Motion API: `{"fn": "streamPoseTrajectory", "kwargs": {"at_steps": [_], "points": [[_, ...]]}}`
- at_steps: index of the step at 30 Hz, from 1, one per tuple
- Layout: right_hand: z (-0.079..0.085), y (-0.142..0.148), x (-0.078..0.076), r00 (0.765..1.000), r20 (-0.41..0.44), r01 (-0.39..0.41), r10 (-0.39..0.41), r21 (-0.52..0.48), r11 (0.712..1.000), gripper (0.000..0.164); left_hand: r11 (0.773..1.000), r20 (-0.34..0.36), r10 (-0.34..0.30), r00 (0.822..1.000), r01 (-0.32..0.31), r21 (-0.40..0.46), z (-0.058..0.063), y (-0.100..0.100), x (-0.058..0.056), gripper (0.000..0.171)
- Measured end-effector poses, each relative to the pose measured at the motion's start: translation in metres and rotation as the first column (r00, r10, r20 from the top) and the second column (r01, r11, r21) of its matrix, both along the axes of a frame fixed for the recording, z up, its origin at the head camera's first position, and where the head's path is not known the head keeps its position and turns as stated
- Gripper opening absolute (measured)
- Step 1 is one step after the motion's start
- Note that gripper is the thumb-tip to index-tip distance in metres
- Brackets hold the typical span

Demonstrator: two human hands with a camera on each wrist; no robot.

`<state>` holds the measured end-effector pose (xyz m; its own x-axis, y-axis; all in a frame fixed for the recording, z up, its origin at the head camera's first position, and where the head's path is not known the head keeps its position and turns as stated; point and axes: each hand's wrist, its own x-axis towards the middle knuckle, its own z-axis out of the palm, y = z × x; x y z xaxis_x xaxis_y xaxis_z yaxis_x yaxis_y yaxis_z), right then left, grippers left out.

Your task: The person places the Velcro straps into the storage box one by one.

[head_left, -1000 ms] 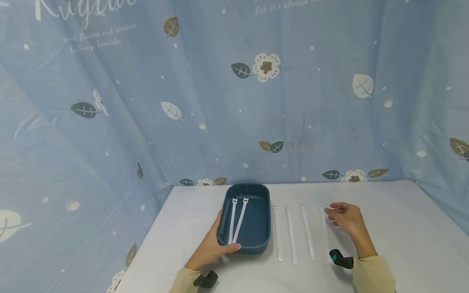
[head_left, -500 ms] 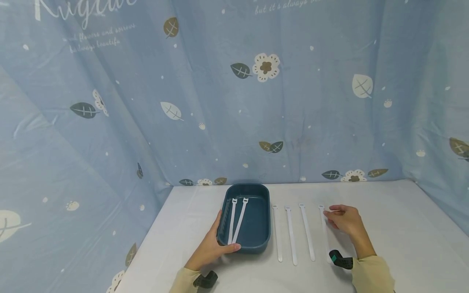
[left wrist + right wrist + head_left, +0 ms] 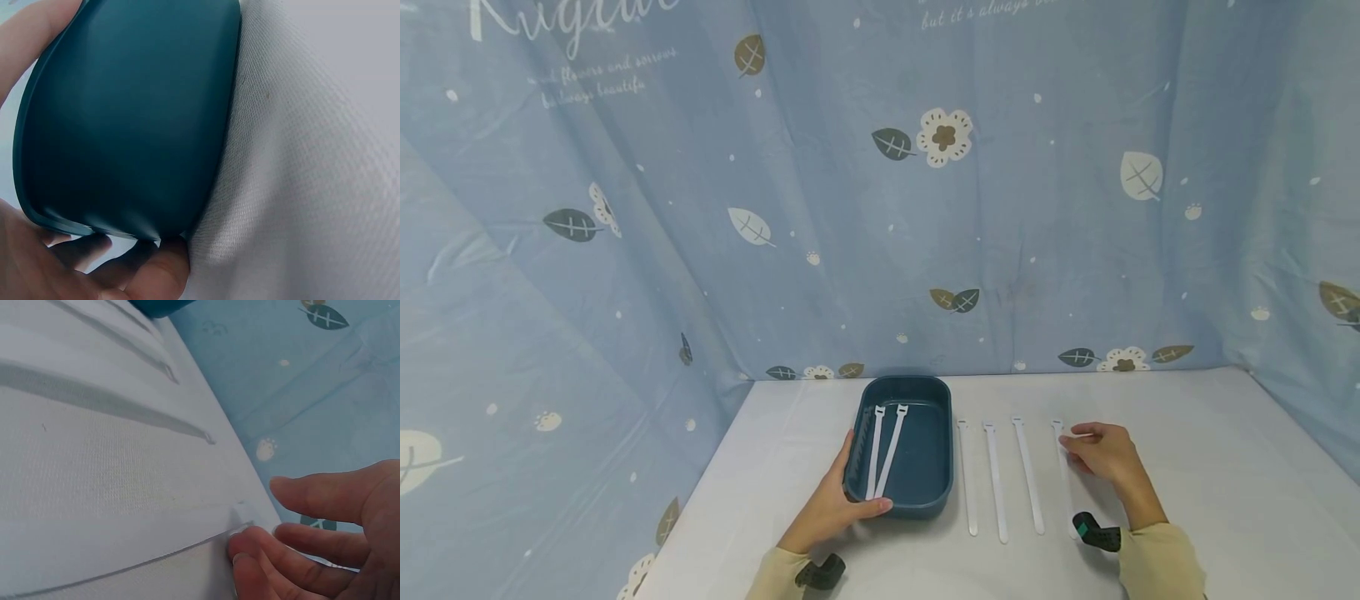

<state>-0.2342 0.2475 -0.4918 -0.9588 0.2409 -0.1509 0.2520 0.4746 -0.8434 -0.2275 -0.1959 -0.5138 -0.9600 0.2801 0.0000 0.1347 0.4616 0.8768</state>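
My left hand (image 3: 831, 510) grips the near left corner of a dark teal plastic bin (image 3: 928, 450), thumb over the front rim. In the left wrist view, curled fingers (image 3: 159, 265) press under the bin's outer wall (image 3: 125, 112). Two white cable straps (image 3: 876, 454) with slotted heads lie inside, leaning on the left. My right hand (image 3: 1108, 454) is at the rightmost white cable strap (image 3: 1066, 483), just below its head. The right wrist view shows fingertips against that strap's (image 3: 125, 550) edge, with another digit held apart and no pinch round it.
Three more white cable straps, a left one (image 3: 967, 483), a middle one (image 3: 996, 483) and a right one (image 3: 1028, 479), lie side by side right of the bin. A blue patterned curtain (image 3: 850, 208) closes off the white table (image 3: 1225, 467) at the back.
My right hand has shifted slightly left and toward me along the rightmost strap. The left hand, the bin and the straps have stayed in place.
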Motion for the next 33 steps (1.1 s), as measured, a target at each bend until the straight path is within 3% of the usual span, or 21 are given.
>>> {"fn": "streamPoseTrajectory", "kwargs": {"at_steps": [33], "points": [[-0.0041, -0.0045, -0.0032, 1.000, 0.028, 0.013, -0.014, 0.044, 0.999, 0.047, 1.000, 0.009, 0.007, 1.000, -0.007, -0.015, 0.0002, 0.0004, 0.0000, 0.129]]}}
